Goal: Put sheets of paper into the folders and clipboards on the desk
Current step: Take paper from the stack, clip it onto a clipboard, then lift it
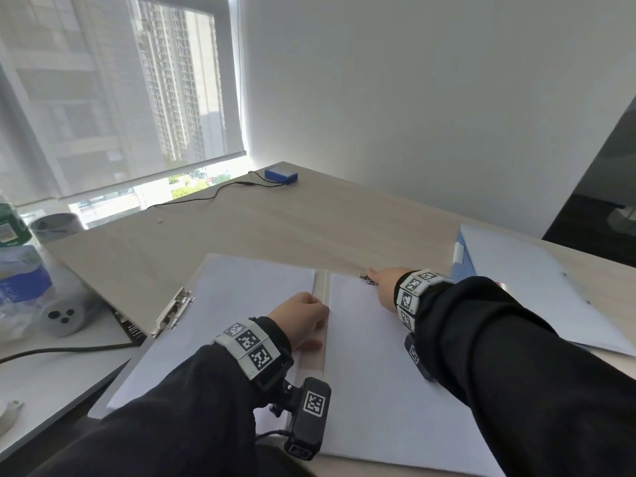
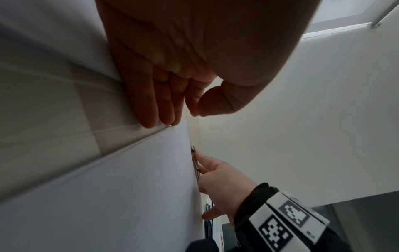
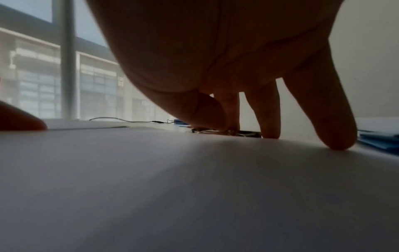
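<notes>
An open folder lies in front of me, its pale spine [image 1: 321,287] running away from me. A white sheet [image 1: 241,297] lies on the left half, with a metal clip [image 1: 173,313] on that half's left edge. Another sheet [image 1: 371,373] covers the right half. My left hand [image 1: 303,315] rests by the spine, straight fingers [image 2: 164,105] touching the right sheet's [image 2: 129,187] edge. My right hand [image 1: 385,284] is at that sheet's far edge, thumb and forefinger pinching a small metal clip [image 1: 367,278] [image 3: 215,131]. Its other fingers [image 3: 336,133] press on the sheet [image 3: 194,187].
A blue folder [image 1: 464,266] with white sheets [image 1: 537,287] on it lies at the right. A blue box [image 1: 280,175] with a black cable sits at the desk's far corner. A cup [image 1: 56,227], a bottle, a tissue pack and a grey device [image 1: 63,316] crowd the left side.
</notes>
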Motion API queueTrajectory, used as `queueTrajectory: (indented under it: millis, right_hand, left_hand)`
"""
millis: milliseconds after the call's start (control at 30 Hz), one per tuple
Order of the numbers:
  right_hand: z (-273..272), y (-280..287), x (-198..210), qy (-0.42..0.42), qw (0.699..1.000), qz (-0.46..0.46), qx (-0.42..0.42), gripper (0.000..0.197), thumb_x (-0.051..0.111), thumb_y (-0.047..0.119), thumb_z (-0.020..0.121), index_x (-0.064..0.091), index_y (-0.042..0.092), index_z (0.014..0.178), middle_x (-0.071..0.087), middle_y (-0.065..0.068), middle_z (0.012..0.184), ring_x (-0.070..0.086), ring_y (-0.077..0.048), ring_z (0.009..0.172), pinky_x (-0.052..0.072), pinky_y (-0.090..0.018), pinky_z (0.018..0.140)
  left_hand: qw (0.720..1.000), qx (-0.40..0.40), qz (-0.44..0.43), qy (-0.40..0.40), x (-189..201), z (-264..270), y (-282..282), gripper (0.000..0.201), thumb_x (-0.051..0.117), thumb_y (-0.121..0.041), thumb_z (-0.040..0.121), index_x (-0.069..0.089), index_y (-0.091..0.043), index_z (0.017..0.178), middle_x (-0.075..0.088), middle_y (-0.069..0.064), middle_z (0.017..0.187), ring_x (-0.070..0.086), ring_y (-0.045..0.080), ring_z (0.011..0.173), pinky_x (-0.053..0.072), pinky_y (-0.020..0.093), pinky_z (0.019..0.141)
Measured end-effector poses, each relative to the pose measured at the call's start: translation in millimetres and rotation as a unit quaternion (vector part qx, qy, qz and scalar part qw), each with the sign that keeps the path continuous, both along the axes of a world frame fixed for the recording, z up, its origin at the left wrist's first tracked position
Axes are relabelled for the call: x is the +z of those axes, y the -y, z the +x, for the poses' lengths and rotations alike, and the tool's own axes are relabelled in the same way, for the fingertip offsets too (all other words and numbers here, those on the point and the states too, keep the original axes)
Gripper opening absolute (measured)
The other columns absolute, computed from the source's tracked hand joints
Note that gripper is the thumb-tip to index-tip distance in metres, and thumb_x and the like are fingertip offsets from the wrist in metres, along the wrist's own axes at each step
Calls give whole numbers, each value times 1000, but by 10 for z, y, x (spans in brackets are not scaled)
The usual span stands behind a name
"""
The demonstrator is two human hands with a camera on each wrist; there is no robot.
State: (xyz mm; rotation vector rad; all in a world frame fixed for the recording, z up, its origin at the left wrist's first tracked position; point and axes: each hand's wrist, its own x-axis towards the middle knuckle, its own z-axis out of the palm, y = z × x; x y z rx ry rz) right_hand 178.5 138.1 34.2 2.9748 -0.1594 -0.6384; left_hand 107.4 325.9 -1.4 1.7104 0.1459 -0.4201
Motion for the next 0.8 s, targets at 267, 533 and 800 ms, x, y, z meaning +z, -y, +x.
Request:
queueTrajectory:
  millis: [267,533,800]
  right_hand:
    - [-111,-43,11,7,999,-32,43,71,49,19,90,14,19,152,49,-15,143,53,-34,124,42,-39,99]
    - [-257,215,122,67,989,129,-4,72,49,22,86,22,29,152,44,-8,149,49,-30,129,43,-31,101]
    - [-1091,966,47,152,880,383,-238,48,51,22,93,46,17,140,47,-8,143,46,-31,129,44,-40,98]
  left_hand:
    - [1000,2,11,5,-22,2,16,8,51,-9,77,56,-15,80,61,14,124,56,23,88,59,36,74]
    - [999,4,31,5,-19,33,22,10,53,-10,83,58,-11,91,61,11,102,57,25,87,58,41,78]
    - [999,-8,41,25,10,-4,50,8,52,-10,88,54,-10,96,57,15,99,55,30,84,51,36,68]
